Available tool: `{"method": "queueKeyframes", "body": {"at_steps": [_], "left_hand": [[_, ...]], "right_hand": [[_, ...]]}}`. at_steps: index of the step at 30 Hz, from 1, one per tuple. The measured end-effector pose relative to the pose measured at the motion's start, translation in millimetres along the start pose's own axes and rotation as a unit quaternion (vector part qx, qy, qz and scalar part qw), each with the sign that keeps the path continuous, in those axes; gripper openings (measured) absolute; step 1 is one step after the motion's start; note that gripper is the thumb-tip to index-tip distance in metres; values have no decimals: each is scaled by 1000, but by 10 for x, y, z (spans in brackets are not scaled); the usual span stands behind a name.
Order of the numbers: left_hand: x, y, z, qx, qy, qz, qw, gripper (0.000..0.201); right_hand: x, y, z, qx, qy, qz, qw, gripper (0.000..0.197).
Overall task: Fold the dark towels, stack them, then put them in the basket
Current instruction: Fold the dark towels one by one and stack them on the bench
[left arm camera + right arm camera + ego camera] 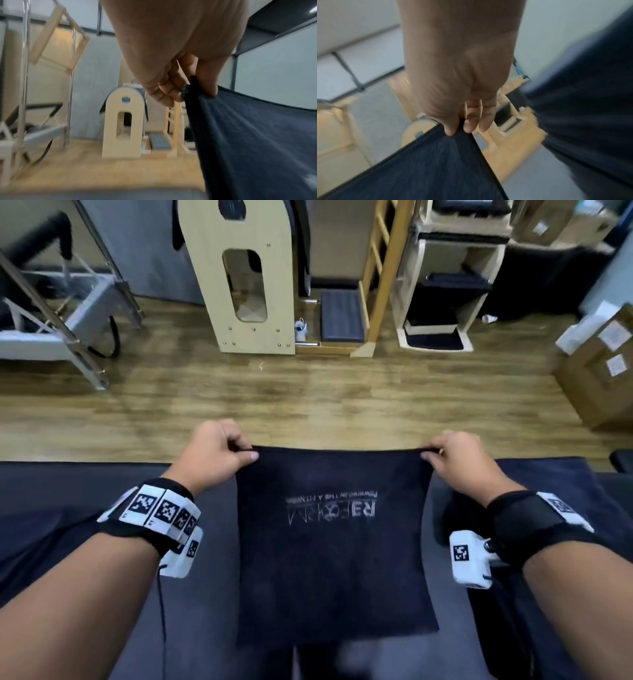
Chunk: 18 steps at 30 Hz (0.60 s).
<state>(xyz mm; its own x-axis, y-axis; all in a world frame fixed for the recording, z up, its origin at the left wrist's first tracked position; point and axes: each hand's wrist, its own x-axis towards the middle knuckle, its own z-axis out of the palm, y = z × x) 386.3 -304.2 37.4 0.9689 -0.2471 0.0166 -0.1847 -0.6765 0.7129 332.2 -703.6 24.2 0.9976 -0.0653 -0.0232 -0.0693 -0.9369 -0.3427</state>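
Note:
A dark navy towel (335,559) with pale lettering printed upside down hangs stretched in the air between my two hands, over a dark padded surface (202,594). My left hand (219,451) pinches its upper left corner, thumb on top. My right hand (452,455) pinches the upper right corner the same way. In the left wrist view the fingers (171,93) curl round the towel's edge (248,135). The right wrist view shows thumb and fingers (467,121) pinching the towel (428,169). No basket shows in any view.
More dark cloth (555,484) lies on the padded surface at the right. Beyond its far edge is wooden floor (291,395) with a pale wooden barrel frame (253,285), a wooden ladder unit (383,278), a metal frame (68,330) at left and cardboard boxes (599,371) at right.

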Motion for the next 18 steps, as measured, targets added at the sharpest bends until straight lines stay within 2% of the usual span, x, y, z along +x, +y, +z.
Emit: {"method": "queueKeyframes", "body": {"at_steps": [3,5,7,9,11,13,15,18], "left_hand": [[-85,427,-532,-60,112,71,989,42],[-243,657,-840,-70,146,125,979,30],[-435,769,-1009,-41,149,163,974,24],[-690,759,-1050,4,137,182,974,22],[-949,589,-944,20,95,165,982,24],[-1229,329,-731,36,33,143,989,28],[-1524,48,-451,97,-28,115,988,25],[-1994,-373,31,217,-170,77,958,20]], "right_hand": [[-94,-385,-575,68,160,-4,985,12],[-319,-612,-886,95,244,-8,965,16],[-598,-754,-1040,87,286,-20,954,18],[-925,-827,-1006,65,265,-7,962,16],[-1211,-794,-808,64,219,12,974,18],[-1479,-746,-501,72,179,26,981,24],[-1760,-645,-92,60,127,27,990,26],[-2260,-441,530,0,21,24,999,26]]}}
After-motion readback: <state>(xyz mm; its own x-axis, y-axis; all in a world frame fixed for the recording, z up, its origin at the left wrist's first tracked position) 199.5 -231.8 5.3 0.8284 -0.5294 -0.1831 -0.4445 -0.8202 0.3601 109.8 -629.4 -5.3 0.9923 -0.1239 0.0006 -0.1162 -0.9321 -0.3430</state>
